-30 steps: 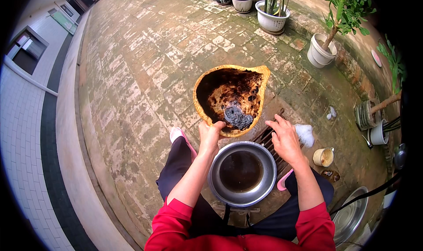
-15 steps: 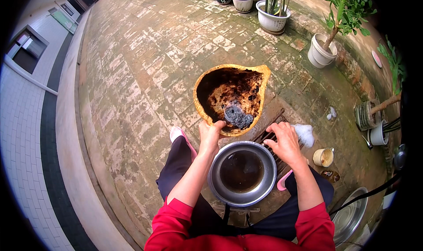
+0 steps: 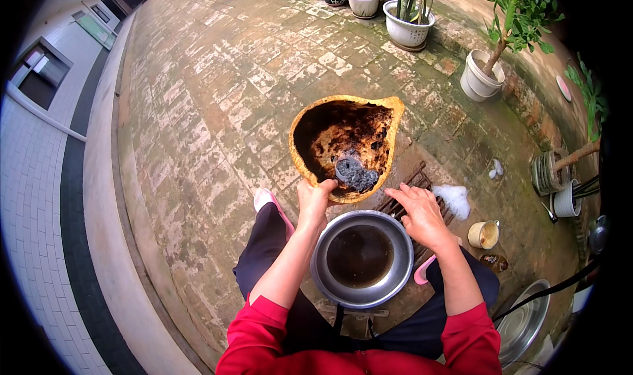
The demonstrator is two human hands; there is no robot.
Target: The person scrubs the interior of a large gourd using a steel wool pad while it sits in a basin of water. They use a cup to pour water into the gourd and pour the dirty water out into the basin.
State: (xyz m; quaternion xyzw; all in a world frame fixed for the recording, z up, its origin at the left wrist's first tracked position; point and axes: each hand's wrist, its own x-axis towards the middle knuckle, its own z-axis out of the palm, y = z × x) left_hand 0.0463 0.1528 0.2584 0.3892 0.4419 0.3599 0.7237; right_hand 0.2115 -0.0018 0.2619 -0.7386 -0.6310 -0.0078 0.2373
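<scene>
While its opening faces up toward the wearer, the halved gourd bowl (image 3: 339,130) is at the centre of the scene, just past the far rim of a steel basin (image 3: 317,259), its pointed end toward the far right. Its yellow rim surrounds a scorched, brown-black inside, and grey-black crumbly lumps (image 3: 356,174) lie in the near part. The left hand (image 3: 314,203) grasps the gourd's near edge, thumb over the rim. The right hand (image 3: 422,213) is released, its fingers loosely extended and free, above dark slim bars (image 3: 414,177) just right of the basin. Dark brown liquid (image 3: 359,256) stands in the basin, between the person's dark-trousered knees. To the right of the right hand are a mound of white foam (image 3: 453,202) and, nearer, a cream mug (image 3: 474,236). A second metal basin (image 3: 546,296) sits at the near right. Worn brick paving (image 3: 217,111) spreads to the far side, where potted plants line the right; a white tiled wall (image 3: 33,151) runs along the left.
</scene>
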